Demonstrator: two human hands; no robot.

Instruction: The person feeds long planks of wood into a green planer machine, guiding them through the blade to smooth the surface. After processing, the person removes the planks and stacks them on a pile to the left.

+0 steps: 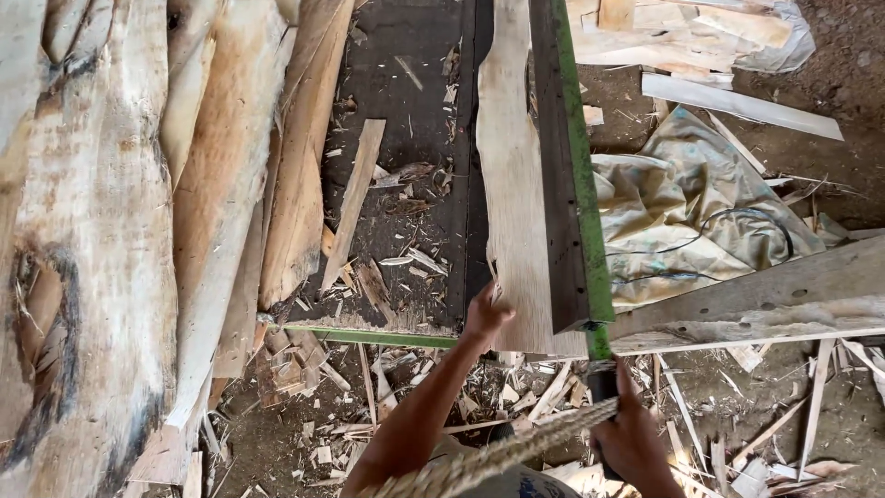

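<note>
Fingers, head view: left hand has its fingers curled onto the near edge of the thin veneer sheet, pinching it; right hand is closed in a fist round the dark handle at the near end of the green-edged blade arm.
Veneer sheet: lies flat on the dark cutter bed, running away from the person, its right long edge tucked under the blade arm, its near end overhanging the bed's green front rail.
Sheet relative to fingers: left fingertips touch its near left corner, just beside the blade line; right hand is apart from it, on the handle only.
Risk, fingers: my judgement is that the left hand sits close enough to the cutting edge to be caught if the arm drops.
Risk, sheet: thin, wavy-edged wood may split or skew, since only one corner is held.
Risk, footing: offcuts litter the ground and a loose tarp lies alongside.
</note>
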